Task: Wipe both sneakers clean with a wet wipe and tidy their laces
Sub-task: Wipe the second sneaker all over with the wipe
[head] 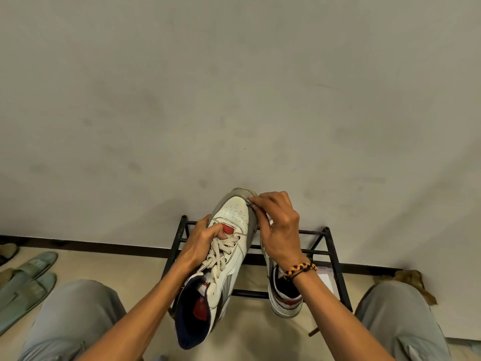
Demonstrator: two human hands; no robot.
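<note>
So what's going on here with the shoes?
A person is cleaning a white sneaker. The left hand grips it at the laces and holds it up, toe toward the wall. The right hand pinches a small wad, apparently the wipe, against the edge of the toe. The second sneaker sits on a black metal rack just behind, waiting.

no legible text, red mark inside the held sneaker point(229, 246) too blurred to read
</note>
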